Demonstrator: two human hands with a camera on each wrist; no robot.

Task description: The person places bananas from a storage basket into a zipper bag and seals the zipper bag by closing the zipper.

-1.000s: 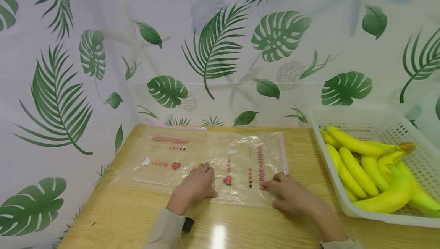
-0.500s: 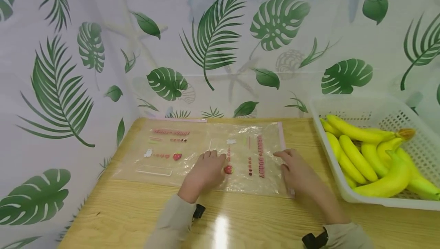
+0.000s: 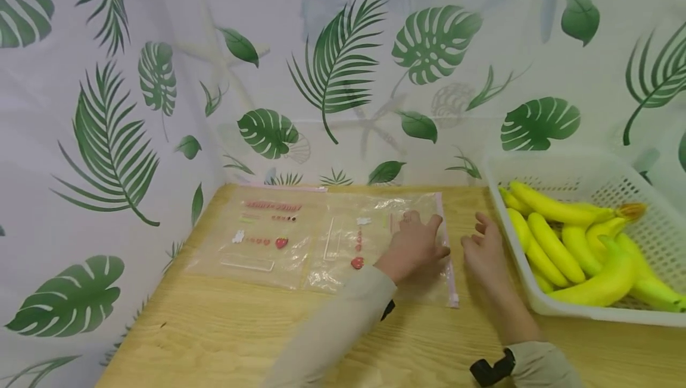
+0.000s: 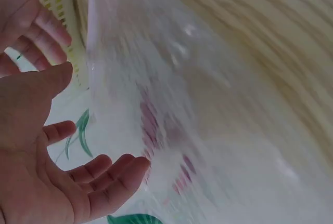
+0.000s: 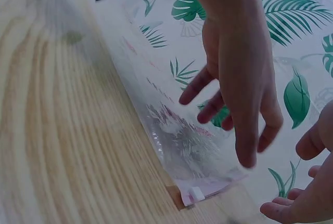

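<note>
Bananas (image 3: 579,251) show only overhead; wrist views catch hands over bag (image 5: 177,141).

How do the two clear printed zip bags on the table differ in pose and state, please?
The left zip bag lies untouched; the right zip bag lies under the left hand. The left one's pink zip strip runs along the far edge, the right one's down its right side. Both are transparent with strawberry prints.

Red lettering on left zip bag (image 3: 252,236); too blurred to read
</note>
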